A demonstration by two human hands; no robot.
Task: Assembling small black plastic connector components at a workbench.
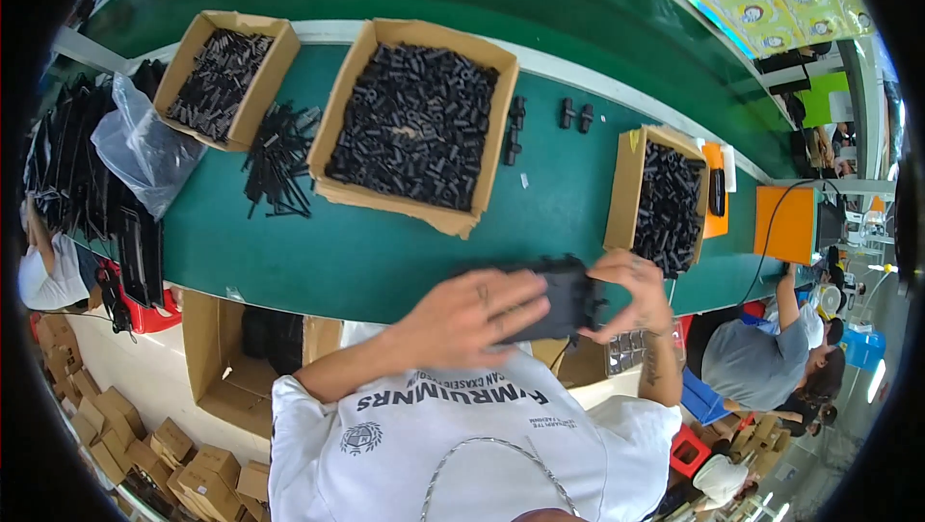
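A black plastic part point(568, 298), roughly boxy with a notched edge, is between my hands at the table's near edge, in front of my chest. My right hand point(636, 293) grips its right end, thumb below and fingers above. Over its left side lies my left hand point(472, 315), fingers across the near face and smeared by motion. The part's left end is blurred and partly covered by those fingers, so its exact kind cannot be made out. Closest to my right hand is a cardboard box point(624, 189) of small black plastic pieces.
On the green table point(289, 267) stand a large cardboard box point(337, 127) and a smaller one point(279, 69), both filled with black pieces. Black sticks point(279, 160) lie loose between them. A few black fittings point(515, 132) sit farther back. Another person point(761, 358) works at right.
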